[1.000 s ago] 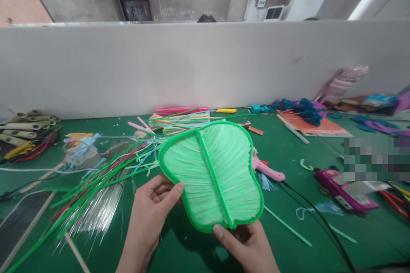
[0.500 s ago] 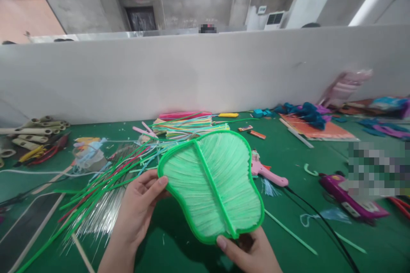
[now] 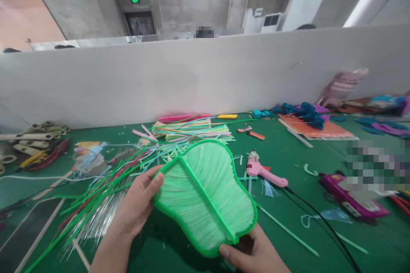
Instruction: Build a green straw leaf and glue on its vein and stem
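Left hand point(image 3: 137, 207) gripping the far-left rim | right hand point(image 3: 253, 256) pinching the near edge | pear-shaped green plastic-framed fan point(image 3: 205, 196) held tilted above the green table point(image 3: 288, 153) | pink glue gun point(image 3: 264, 170) just right

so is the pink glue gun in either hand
No, the pink glue gun lies on the green table; both hands hold the green fan.

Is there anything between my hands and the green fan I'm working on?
Nothing visible. The left hand grips the green fan directly at its left rim, thumb on top, and the right hand holds its near bottom edge. The loose green strips lie beside and under the left hand, not between hand and fan.
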{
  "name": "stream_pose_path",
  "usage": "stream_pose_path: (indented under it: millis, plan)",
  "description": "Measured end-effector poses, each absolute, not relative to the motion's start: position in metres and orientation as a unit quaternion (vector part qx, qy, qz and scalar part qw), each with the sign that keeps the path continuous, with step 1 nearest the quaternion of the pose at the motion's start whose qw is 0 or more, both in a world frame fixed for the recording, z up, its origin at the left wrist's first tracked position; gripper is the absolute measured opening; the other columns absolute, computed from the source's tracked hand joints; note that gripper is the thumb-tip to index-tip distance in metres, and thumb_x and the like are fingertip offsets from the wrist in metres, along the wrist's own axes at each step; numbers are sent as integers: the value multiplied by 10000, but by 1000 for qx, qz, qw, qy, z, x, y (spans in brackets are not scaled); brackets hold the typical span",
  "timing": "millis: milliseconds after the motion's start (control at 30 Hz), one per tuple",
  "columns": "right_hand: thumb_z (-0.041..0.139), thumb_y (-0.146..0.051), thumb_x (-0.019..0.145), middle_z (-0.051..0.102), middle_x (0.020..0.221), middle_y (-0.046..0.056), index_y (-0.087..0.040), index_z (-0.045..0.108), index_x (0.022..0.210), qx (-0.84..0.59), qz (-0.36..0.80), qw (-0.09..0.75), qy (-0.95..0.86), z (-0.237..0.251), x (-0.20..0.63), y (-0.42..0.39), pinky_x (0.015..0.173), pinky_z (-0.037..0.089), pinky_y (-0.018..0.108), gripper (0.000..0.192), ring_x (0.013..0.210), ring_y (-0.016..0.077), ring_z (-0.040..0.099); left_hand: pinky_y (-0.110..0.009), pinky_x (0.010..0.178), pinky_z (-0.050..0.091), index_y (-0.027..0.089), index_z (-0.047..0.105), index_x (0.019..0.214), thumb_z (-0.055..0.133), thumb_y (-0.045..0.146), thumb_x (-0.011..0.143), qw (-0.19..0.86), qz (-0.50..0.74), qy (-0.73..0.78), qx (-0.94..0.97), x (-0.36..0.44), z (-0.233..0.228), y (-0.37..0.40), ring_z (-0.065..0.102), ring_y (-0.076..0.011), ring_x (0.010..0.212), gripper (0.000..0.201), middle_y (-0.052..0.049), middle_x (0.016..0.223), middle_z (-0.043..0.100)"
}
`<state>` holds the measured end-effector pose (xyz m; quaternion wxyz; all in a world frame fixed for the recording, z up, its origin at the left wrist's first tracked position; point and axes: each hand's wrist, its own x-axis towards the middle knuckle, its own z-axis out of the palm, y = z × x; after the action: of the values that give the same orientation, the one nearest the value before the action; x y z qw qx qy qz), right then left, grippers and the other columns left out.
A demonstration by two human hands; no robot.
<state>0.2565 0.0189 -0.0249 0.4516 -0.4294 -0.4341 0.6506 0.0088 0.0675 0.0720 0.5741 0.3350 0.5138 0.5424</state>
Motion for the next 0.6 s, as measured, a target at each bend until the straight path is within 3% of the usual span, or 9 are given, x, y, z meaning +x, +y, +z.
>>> stream_pose_path:
  millis: [100, 300, 600]
  plan:
    - [895, -562, 595, 701, 1264, 180, -196, 682, 1197, -425, 660, 441, -435, -32, 261, 20, 999, 523, 453, 736, 1148, 334, 678, -237, 663, 565, 178, 787, 1008, 866, 521, 660, 572, 533, 525, 337, 6, 78, 74, 706, -165, 701, 495, -66, 832, 783]
    - [864, -577, 626, 674, 1301, 191, -203, 661, 1268, -406, 676, 369, -492, -44, 271, 25, 1010, 509, 490, 770, 1248, 369, 609, -176, 570, 495, 177, 800, 895, 931, 446, 576, 555, 516, 544, 359, 7, 87, 78, 658, -119, 631, 437, -32, 726, 763]
    - [831, -657, 599, 632, 1369, 198, -182, 630, 1332, -455, 642, 320, -528, -49, 276, 27, 1045, 484, 484, 896, 1231, 363, 615, -143, 543, 434, 188, 779, 747, 930, 420, 584, 536, 482, 547, 426, 3, 98, 76, 592, -73, 581, 321, 12, 641, 725]
